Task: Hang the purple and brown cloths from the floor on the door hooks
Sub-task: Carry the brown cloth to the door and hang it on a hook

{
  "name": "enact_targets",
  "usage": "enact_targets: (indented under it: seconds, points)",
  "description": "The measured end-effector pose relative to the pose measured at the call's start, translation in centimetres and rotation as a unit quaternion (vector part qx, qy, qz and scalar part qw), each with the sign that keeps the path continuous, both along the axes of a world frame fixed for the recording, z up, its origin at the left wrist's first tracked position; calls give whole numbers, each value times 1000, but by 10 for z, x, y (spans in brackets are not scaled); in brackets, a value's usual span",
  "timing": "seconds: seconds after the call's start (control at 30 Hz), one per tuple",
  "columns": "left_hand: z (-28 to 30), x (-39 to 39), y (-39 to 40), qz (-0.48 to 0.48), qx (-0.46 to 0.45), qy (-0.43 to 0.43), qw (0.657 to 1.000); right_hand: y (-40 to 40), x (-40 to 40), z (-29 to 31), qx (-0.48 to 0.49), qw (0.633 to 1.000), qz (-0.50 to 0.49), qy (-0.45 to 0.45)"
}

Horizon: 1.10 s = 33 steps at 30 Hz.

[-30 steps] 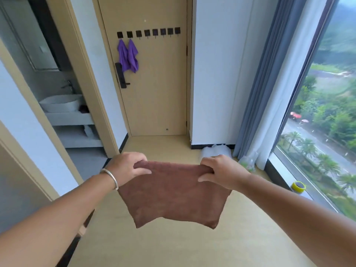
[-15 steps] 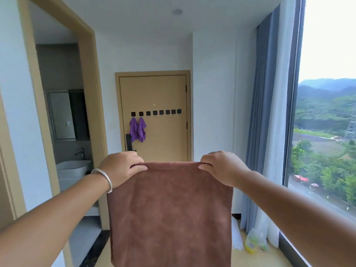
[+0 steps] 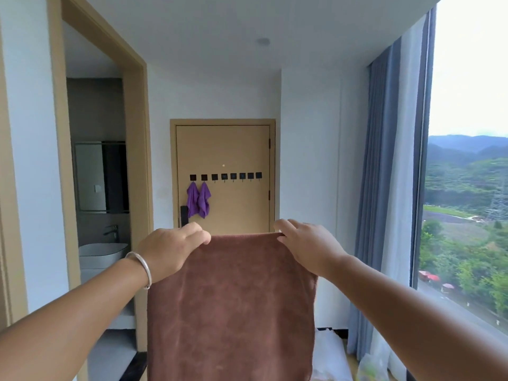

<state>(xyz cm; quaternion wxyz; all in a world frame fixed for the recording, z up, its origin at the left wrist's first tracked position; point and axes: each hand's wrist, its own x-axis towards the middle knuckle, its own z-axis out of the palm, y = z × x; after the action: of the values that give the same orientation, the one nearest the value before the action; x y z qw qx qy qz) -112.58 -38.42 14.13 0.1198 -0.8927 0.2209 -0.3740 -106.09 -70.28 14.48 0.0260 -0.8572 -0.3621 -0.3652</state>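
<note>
Brown cloth was found held up at chest height in front of the person, spread flat and hanging straight down, its lower part running out of view at the bottom edge. Left hand gripped the cloth's upper left corner, fingers curled over the top hem; a silver bangle sat on that wrist. Right hand held the upper right corner, fingers lying over the hem with the thumb hidden behind the fabric, so the exact form of that grip could not be fully seen. Both arms were extended forward, the top hem stretched level between the two hands. Door stood closed at the far end of the passage, well apart from the cloth. A row of eight dark square hooks ran across the door. Two purple cloths hung side by side from the two leftmost hooks, touching each other, just beside a dark door handle; the remaining six hooks carried nothing. To the left, an open doorway showed a white basin with a tap above it and a mirror on the wall. To the right, grey-blue curtains hung beside a tall window showing green hills. White plastic bags lay on the floor near the curtain foot.
</note>
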Motion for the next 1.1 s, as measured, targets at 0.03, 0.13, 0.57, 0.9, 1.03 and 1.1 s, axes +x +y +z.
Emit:
enact_targets:
  seconds: [0.03,0.13,0.57,0.9,1.03,1.1]
  points:
    - [-1,6,6,10,14,12,1000,3,3,-1,-25,1000,13,-2]
    - [-7,30,21,37,30,37,998,16,19,-4,-104,994,27,-12]
    - [-22,192,58,77,0,88,993,60,188,-24,-88,994,59,16]
    - [-2,335,79,110,-37,71,991,92,354,-1,-86,994,65,1]
    - [-1,398,99,114,-38,76,990,112,419,-3,-88,994,57,10]
    - [-3,433,115,112,-37,78,990,125,453,-5,-81,995,54,13]
